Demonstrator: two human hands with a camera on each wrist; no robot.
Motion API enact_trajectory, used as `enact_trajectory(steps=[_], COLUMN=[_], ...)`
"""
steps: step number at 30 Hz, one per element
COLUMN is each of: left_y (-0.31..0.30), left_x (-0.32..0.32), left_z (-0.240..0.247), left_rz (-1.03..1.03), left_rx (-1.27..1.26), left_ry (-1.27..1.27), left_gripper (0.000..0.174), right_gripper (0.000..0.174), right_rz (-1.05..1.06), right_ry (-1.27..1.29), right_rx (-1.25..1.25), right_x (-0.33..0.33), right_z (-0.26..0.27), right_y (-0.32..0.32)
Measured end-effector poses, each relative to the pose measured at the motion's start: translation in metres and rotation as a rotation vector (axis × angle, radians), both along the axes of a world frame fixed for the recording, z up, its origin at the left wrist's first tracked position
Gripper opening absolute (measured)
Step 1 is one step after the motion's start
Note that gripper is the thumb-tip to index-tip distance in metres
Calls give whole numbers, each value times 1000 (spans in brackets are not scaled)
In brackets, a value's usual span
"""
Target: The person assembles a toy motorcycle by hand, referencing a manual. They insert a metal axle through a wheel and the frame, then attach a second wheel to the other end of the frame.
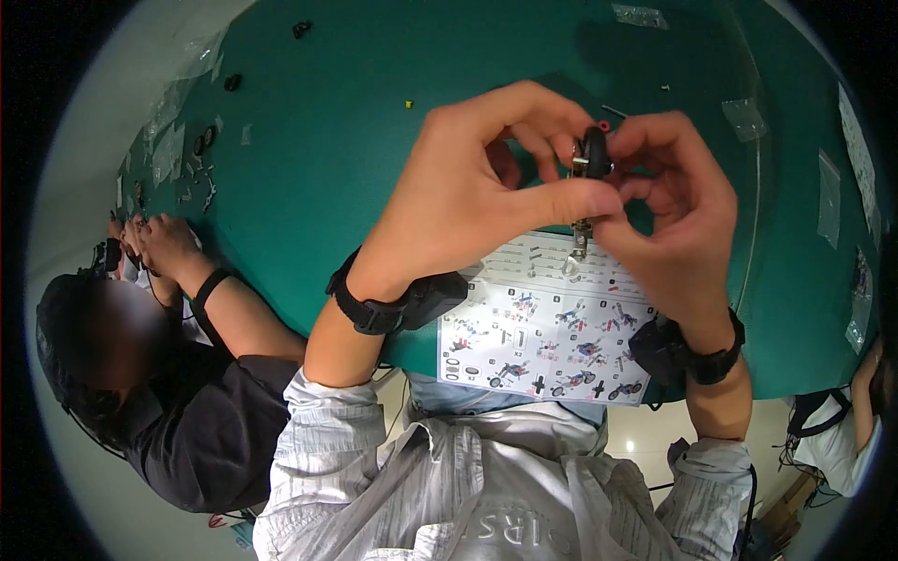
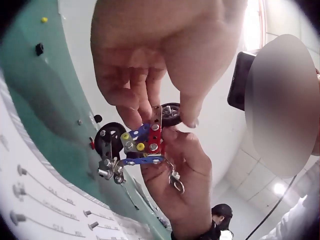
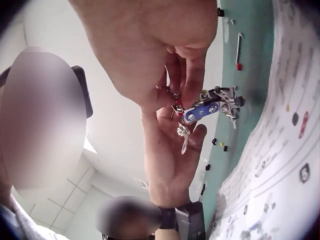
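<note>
Both hands hold a small model motorcycle (image 2: 155, 131) up over the green table. It is built of red and blue perforated strips, silvery metal brackets, bolts and yellow nuts. My left hand (image 1: 468, 178) pinches its frame beside a black wheel (image 2: 172, 116), thumb in front and fingers behind. From the other side my right hand (image 1: 690, 201) grips the model near that wheel, its thumb close to the left thumb. A second black wheel (image 2: 109, 140) shows at the far end in the left wrist view. In the right wrist view, a blue strip (image 3: 197, 114) stands out below the fingers.
Beneath the hands lies a printed instruction sheet (image 1: 543, 341). A small red piece (image 1: 604, 125) and a thin rod (image 1: 615, 111) lie beyond. A yellow piece (image 1: 409, 105), black parts (image 1: 300, 30) and plastic bags (image 1: 745, 120) are scattered around. Another person's hands (image 1: 170, 245) work at left.
</note>
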State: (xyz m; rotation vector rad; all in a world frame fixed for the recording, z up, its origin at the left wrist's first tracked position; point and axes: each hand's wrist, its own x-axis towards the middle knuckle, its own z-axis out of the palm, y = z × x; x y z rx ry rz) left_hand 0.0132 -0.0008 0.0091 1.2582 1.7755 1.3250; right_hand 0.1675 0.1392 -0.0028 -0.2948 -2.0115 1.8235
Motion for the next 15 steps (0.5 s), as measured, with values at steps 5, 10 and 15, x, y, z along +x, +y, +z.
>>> enact_trajectory(steps=[5,10,15], left_y=[-1,0,-1], left_x=[1,-1,3], left_z=[1,4,3], left_rz=[10,28,37], left_rx=[-28,0,39], left_ry=[-114,-102,-118], left_gripper=[49,51,47], right_gripper=[39,39,39], right_rz=[-47,-91,-81], right_ry=[99,57,29], right_rx=[-20,-190,-265], right_x=[-4,-4,-2], right_z=[-6,-6,-6], right_y=[-2,-2,0])
